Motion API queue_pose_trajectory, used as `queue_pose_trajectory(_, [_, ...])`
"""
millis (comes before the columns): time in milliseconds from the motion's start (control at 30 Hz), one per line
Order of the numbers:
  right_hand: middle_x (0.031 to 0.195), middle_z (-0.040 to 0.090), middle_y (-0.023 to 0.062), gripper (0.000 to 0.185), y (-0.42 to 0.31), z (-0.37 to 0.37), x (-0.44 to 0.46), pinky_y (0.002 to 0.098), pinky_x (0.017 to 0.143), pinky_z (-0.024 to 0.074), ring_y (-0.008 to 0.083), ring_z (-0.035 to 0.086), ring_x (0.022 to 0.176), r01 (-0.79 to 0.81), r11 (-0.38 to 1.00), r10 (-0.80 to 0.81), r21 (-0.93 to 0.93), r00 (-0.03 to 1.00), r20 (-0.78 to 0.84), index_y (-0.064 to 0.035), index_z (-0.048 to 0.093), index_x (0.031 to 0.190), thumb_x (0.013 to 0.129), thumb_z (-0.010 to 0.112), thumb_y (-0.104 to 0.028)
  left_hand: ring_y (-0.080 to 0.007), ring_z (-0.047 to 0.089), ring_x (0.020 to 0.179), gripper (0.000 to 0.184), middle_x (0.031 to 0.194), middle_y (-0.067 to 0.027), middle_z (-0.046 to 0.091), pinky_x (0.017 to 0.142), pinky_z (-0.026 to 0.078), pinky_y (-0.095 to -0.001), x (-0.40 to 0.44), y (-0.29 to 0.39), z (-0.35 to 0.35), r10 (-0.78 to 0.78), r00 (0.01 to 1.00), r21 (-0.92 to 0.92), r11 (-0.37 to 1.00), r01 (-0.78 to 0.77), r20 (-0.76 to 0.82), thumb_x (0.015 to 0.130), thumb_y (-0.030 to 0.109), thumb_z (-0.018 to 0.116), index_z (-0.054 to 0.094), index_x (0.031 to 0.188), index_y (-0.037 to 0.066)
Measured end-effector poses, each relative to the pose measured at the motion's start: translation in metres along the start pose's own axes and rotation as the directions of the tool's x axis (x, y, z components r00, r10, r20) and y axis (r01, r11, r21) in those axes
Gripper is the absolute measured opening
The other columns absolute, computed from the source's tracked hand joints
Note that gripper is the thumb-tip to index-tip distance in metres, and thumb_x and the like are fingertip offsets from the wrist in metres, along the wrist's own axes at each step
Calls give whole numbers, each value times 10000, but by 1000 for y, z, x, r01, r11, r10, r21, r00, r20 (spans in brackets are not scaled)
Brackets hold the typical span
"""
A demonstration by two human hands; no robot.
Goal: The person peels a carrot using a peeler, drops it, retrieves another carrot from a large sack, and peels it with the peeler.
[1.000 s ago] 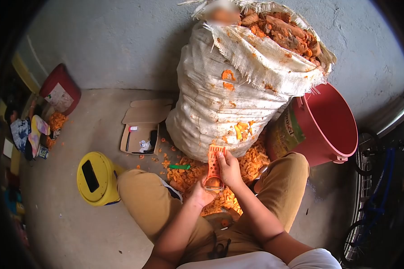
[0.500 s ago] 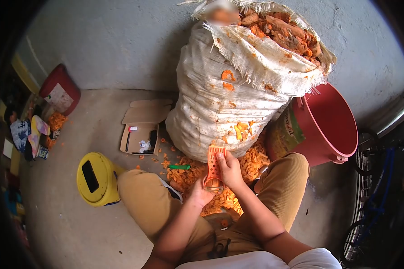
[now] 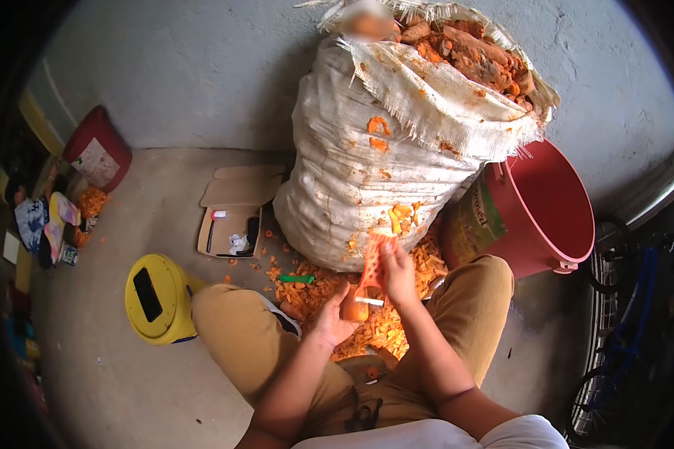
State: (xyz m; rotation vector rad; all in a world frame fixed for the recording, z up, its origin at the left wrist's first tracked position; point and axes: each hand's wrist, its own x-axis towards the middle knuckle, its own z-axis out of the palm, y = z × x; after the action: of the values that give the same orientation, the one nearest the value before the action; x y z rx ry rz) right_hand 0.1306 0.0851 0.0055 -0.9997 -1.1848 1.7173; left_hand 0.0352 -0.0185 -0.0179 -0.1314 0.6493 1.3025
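Head view: a root vegetable in one hand, the peeler's blade end beside it.
The left hand (image 3: 333, 320) is partly closed, fingers curled around an orange root vegetable (image 3: 356, 311) with the thumb along its upper side, apparently to steady it while leaving the facing side exposed. The right hand (image 3: 398, 275) pinches the peeler (image 3: 373, 268) by its perforated handle, which slants so the white blade end sits low, near the vegetable; whether the two touch, I cannot tell. Both are held above the peelings (image 3: 379, 334), between bent knees, likely so scraps drop there. The woven sack (image 3: 352, 179) stands just in front, its open top full of orange roots, presumably within reach. The red bucket (image 3: 472, 232) leans beside it.
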Motion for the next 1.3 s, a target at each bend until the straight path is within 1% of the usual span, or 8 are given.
queue_pose_trajectory(300, [681, 514, -5, 232, 4, 21, -16, 200, 517, 387, 54, 443, 569, 176, 906, -166, -385, 984, 60, -2, 501, 924, 878, 410, -210, -169, 520, 638, 328, 795, -39, 553, 485, 398, -289, -3, 1, 3, 75, 985, -16, 997, -74, 153, 817, 387, 429, 509, 961, 103])
queue_pose_trajectory(433, [519, 438, 18, 286, 20, -13, 22, 232, 399, 356, 92, 408, 434, 65, 953, -163, -296, 934, -319, -22, 517, 805, 872, 397, -274, -167, 481, 629, 392, 721, -62, 488, 494, 376, -270, -8, 2, -4, -71, 965, 33, 997, 65, 253, 824, 441, 396, 488, 939, 78])
queue_pose_trajectory(500, [597, 456, -18, 228, 5, -24, 28, 190, 399, 328, 52, 405, 466, 118, 989, -79, 87, 929, -360, -29, 507, 879, 879, 403, -233, -167, 465, 627, 431, 697, -67, 459, 501, 366, -265, -12, -1, -2, -87, 961, 33, 996, 81, 262, 823, 468, 380, 475, 935, 63])
queue_pose_trajectory(700, [681, 512, -1, 221, -7, 12, -14, 186, 508, 399, 54, 462, 556, 56, 993, -49, -107, 996, 68, -23, 498, 946, 880, 401, -210, -183, 526, 724, 379, 883, -68, 560, 547, 405, -314, 4, -4, -6, 42, 999, -24, 999, -41, 35, 841, 399, 363, 503, 972, 72])
queue_pose_trajectory(867, [594, 517, 146, 236, -6, 27, -24, 328, 530, 409, 213, 494, 515, 283, 848, -262, -447, 959, 109, 22, 496, 840, 856, 428, -203, -181, 535, 769, 306, 895, -31, 568, 584, 420, -334, 9, -5, -7, 86, 995, -91, 992, -91, -58, 842, 346, 377, 513, 975, 106])
queue_pose_trajectory(1067, [580, 532, 92, 258, 8, 2, 6, 290, 481, 397, 138, 493, 506, 101, 913, -202, -394, 954, -222, 20, 516, 804, 868, 410, -206, -203, 524, 736, 359, 871, -76, 553, 573, 410, -340, 12, 0, -33, -61, 917, -35, 996, 81, 394, 832, 385, 392, 508, 957, 69])
queue_pose_trajectory(1233, [590, 496, -3, 247, 9, -11, 15, 204, 421, 359, 62, 426, 456, 104, 994, -91, 43, 970, -227, -10, 517, 844, 876, 406, -229, -232, 542, 794, 342, 891, -93, 562, 667, 447, -398, 2, 0, -19, -33, 993, -88, 995, 43, 117, 825, 359, 426, 512, 958, 55])
queue_pose_trajectory(1300, [591, 474, -34, 242, -1, 4, -3, 185, 444, 347, 39, 407, 484, 38, 995, -44, -87, 997, -64, -22, 521, 867, 872, 422, -243, -227, 546, 825, 320, 917, -84, 565, 720, 451, -404, 3, 0, -9, 31, 999, -101, 994, -28, 30, 826, 327, 437, 510, 979, 56])
